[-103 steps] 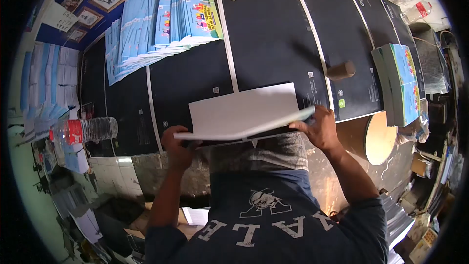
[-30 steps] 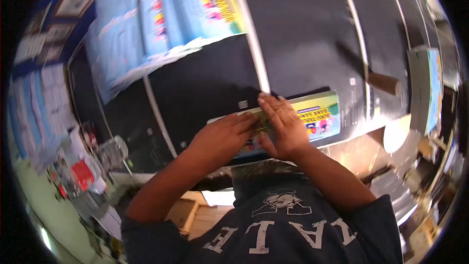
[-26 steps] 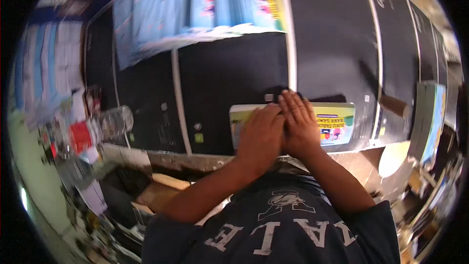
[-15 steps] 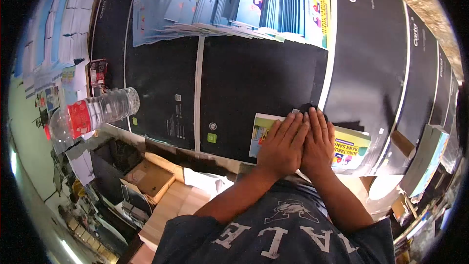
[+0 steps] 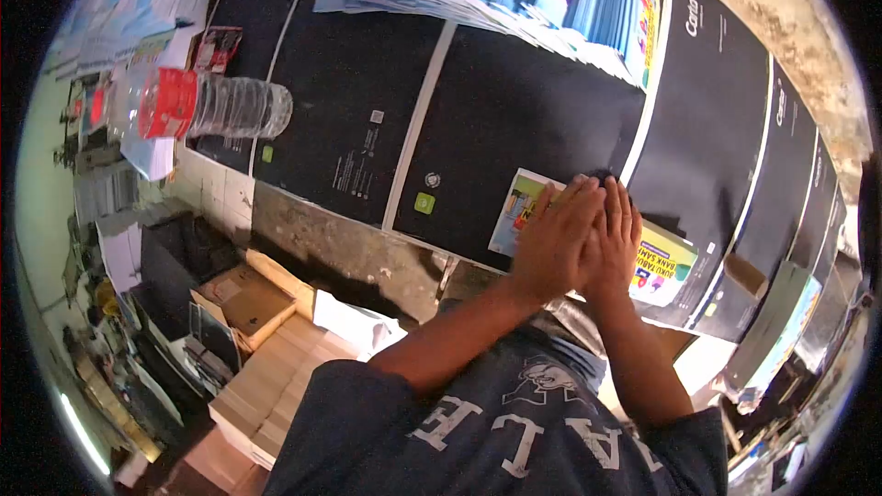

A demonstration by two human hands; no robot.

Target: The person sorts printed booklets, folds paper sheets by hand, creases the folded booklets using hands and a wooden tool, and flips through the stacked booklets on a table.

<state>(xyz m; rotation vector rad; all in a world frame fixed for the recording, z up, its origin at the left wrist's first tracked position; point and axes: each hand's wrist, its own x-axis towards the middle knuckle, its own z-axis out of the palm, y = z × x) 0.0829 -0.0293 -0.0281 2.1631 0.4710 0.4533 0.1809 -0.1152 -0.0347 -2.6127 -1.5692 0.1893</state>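
A printed booklet point(image 5: 663, 268) with a yellow and green cover lies on the black boxes near their front edge. My left hand point(image 5: 555, 243) rests flat across its middle, fingers stretched out and held together. Beside it, my right hand point(image 5: 608, 248) presses on the booklet too, with the left hand partly lapping over it. The booklet's centre is hidden under both palms. Just past the fingertips, a small black thing point(image 5: 599, 174) shows, too covered to name.
Stacked blue printed booklets point(image 5: 551, 0) stand at the back of the black boxes. A water bottle point(image 5: 216, 105) with a red label lies at the left. A cardboard piece point(image 5: 745, 276) sits at the right, near a long box point(image 5: 776, 321). Cartons point(image 5: 285, 377) stand lower left.
The view has turned and shifted, so the surface sits differently in it. Both hands stay on the booklet, the left now lapping more over the right.
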